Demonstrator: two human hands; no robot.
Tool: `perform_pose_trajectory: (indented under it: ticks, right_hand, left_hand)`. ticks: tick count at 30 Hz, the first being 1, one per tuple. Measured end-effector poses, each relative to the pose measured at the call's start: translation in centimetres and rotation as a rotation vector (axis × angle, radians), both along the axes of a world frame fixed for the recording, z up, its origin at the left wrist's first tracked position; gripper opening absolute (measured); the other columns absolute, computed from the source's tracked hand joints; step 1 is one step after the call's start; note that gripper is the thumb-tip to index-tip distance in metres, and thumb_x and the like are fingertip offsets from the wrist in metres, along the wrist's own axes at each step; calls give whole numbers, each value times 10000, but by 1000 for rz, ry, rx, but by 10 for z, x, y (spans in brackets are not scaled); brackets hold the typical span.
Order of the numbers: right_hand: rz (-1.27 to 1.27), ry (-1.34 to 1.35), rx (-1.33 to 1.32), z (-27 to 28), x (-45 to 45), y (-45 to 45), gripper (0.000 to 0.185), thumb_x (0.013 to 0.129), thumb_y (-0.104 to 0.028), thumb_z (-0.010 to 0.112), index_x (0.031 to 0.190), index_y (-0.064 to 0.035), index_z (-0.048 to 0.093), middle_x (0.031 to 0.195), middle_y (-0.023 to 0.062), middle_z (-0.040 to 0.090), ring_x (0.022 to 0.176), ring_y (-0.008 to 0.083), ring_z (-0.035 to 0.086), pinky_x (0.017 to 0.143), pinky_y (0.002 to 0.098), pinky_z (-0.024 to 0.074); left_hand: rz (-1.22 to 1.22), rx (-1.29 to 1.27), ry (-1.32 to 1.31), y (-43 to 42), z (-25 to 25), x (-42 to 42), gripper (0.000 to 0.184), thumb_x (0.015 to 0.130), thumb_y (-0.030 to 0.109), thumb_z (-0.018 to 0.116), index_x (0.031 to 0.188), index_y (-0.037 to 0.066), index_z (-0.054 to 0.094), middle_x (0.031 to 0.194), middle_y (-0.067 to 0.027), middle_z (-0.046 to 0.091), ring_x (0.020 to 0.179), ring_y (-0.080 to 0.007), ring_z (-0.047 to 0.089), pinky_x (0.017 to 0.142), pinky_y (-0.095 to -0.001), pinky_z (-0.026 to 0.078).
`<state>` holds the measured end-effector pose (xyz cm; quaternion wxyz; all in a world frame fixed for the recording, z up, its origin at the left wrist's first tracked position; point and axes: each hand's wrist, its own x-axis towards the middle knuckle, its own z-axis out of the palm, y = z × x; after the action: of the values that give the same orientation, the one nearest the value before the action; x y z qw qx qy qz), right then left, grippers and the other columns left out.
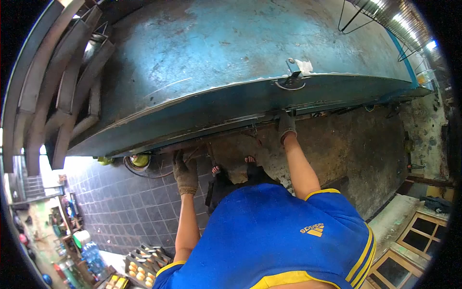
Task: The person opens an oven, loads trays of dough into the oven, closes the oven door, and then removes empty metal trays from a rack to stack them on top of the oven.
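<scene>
Just past the fingers (pixel 178 160), faces panel (pixel 226 53); holds left hand (pixel 186 174) loosely extended, seemingly empty; reaches right hand (pixel 287 125) to panel's edge, too hidden to tell grip; risks pinching by slipping.

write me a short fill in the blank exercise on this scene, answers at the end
The left hand wears a ____. The right hand is by a large metal casing painted ____. The blue shirt has trim coloured ____. The dark floor tiles lie on the picture's ____ side.

Missing words: glove; blue; yellow; left.
</scene>
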<state>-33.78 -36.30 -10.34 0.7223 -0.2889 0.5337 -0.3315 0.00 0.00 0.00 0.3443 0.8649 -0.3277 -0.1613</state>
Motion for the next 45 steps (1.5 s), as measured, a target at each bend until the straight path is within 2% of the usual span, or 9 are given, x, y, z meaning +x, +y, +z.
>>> perform_pose_trajectory:
  ticks: [8, 11, 16, 25, 28, 31, 35, 37, 45]
  right_hand:
    - [-233, -767, 246, 10, 105, 127, 433, 1114, -358, 653, 1473, -122, 710, 1529, 125, 702, 1414, 339, 643, 1233, 515, 524]
    - [73, -157, -125, -35, 114, 180, 445, 1131, -346, 638, 1513, -123, 689, 1557, 113, 683, 1427, 338, 634, 1240, 520, 518]
    - [-434, -430, 539, -67, 131, 221, 391, 1163, -383, 633, 1431, -114, 726, 1393, 99, 720, 1271, 332, 680, 1161, 537, 564]
    - [-177, 96, 540, -84, 81, 267, 327, 1197, -399, 648, 1331, -116, 743, 1162, 91, 727, 1069, 292, 717, 1032, 530, 634]
    - [-218, -141, 578, -28, 85, 270, 223, 1158, -185, 698, 973, -178, 574, 912, 3, 486, 773, 191, 458, 763, 436, 425]
    - [-224, -147, 534, -18, 77, 279, 247, 1162, -203, 693, 958, -165, 558, 925, 13, 532, 828, 216, 535, 802, 435, 478]
    - [-353, -46, 530, 16, 96, 270, 250, 1169, -234, 686, 979, -139, 553, 984, 37, 597, 918, 248, 602, 850, 461, 526]
    - [328, 284, -195, -66, 49, 283, 217, 1168, -230, 681, 1010, -144, 559, 1044, 60, 649, 946, 252, 625, 884, 476, 556]
    - [-262, -159, 616, -52, 68, 286, 175, 1192, -322, 598, 1164, -151, 622, 1063, 68, 607, 963, 259, 605, 969, 497, 554]
  left_hand:
    - [-152, -13, -189, 13, 14, 58, 603, 1036, 271, 773, 1566, 9, 652, 1645, -300, 620, 1536, -510, 569, 1265, -560, 486]
    - [-319, 140, -203, 27, -14, 94, 610, 1059, 332, 734, 1590, 41, 655, 1635, -285, 637, 1505, -524, 586, 1253, -575, 501]
    - [-549, 235, -418, -5, -49, 143, 607, 1087, 368, 679, 1608, 58, 648, 1661, -274, 619, 1489, -523, 599, 1270, -587, 484]
    - [-472, 505, -227, -125, -200, 191, 555, 1111, 362, 654, 1576, 60, 668, 1616, -276, 652, 1417, -483, 673, 1215, -581, 521]
    - [-477, 522, -324, -141, -224, 199, 552, 1116, 357, 642, 1585, 66, 657, 1633, -266, 644, 1400, -473, 692, 1184, -577, 549]
    - [-478, 542, -391, -141, -238, 203, 550, 1122, 353, 630, 1594, 72, 647, 1649, -257, 635, 1383, -463, 711, 1153, -573, 577]
    - [-493, 572, -441, -104, -245, 190, 547, 1129, 346, 615, 1607, 81, 633, 1671, -244, 624, 1361, -449, 736, 1111, -567, 615]
    - [-494, 578, -401, -74, -243, 174, 546, 1133, 343, 607, 1613, 85, 626, 1682, -238, 619, 1350, -443, 748, 1091, -565, 634]
    - [-506, 686, -50, 82, -141, 74, 316, 1116, 261, 590, 1359, 214, 786, 1173, -239, 838, 1111, -468, 819, 901, -597, 661]
